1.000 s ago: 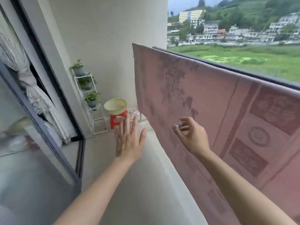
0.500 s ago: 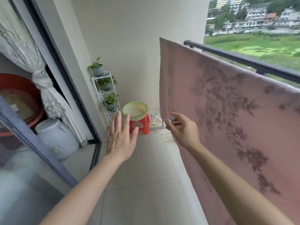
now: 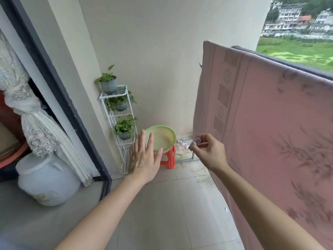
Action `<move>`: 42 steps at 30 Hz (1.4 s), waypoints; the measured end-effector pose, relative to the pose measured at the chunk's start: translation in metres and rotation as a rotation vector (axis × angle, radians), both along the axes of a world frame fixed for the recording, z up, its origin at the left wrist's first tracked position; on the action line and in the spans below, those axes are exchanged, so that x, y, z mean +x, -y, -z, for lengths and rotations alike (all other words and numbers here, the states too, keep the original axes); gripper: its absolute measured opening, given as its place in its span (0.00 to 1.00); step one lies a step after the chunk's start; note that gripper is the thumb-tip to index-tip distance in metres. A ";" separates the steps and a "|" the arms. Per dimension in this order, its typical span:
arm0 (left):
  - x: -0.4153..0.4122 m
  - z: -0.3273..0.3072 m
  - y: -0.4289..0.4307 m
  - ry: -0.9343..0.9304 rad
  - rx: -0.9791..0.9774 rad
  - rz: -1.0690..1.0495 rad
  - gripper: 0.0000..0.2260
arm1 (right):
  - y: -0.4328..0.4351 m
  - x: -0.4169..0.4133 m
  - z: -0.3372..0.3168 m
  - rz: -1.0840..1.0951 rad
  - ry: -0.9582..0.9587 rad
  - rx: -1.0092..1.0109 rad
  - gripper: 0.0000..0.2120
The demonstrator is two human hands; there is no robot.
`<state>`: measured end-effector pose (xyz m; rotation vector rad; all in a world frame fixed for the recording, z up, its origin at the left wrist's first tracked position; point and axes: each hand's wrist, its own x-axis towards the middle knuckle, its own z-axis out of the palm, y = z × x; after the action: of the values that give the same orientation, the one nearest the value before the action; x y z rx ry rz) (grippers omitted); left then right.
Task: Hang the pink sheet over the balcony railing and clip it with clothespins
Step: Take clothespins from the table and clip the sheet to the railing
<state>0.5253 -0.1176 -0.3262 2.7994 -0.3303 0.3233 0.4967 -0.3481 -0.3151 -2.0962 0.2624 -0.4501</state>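
Both arms reach out over the balcony floor; left hand [image 3: 144, 159] is spread flat, fingers straight, holding nothing; right hand [image 3: 210, 152] pinches a small pale clothespin [image 3: 196, 141] in its fingertips, right beside the pink sheet [image 3: 270, 123], which hangs draped over the dark railing [image 3: 288, 62] on the right; further back there's a green basin [image 3: 160, 139] on a red stool [image 3: 168, 159], next to a white plant rack [image 3: 119, 112].

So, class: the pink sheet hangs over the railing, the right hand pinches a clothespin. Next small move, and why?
Probably raise the right hand and its clothespin to the top edge of the pink sheet on the railing and clip it: the sheet is draped already, yet the pin is far below.
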 end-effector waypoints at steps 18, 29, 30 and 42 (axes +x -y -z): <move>0.400 0.033 0.113 -0.229 -0.033 0.137 0.31 | 0.115 0.374 0.009 0.108 0.035 0.059 0.06; 0.599 0.056 0.178 -0.443 -0.089 0.275 0.37 | 0.178 0.564 0.024 0.115 -0.052 -0.059 0.09; 0.615 0.066 0.186 -0.467 -0.092 0.295 0.38 | 0.181 0.572 0.030 0.127 -0.056 -0.063 0.10; 0.769 0.185 0.314 -0.895 -0.164 0.735 0.46 | 0.207 0.621 0.122 0.525 -0.190 -0.259 0.23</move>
<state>1.2943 -0.4321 -0.5117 2.1586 -0.9652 -0.9651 1.1182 -0.5547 -0.4376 -2.3172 0.9211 -0.6181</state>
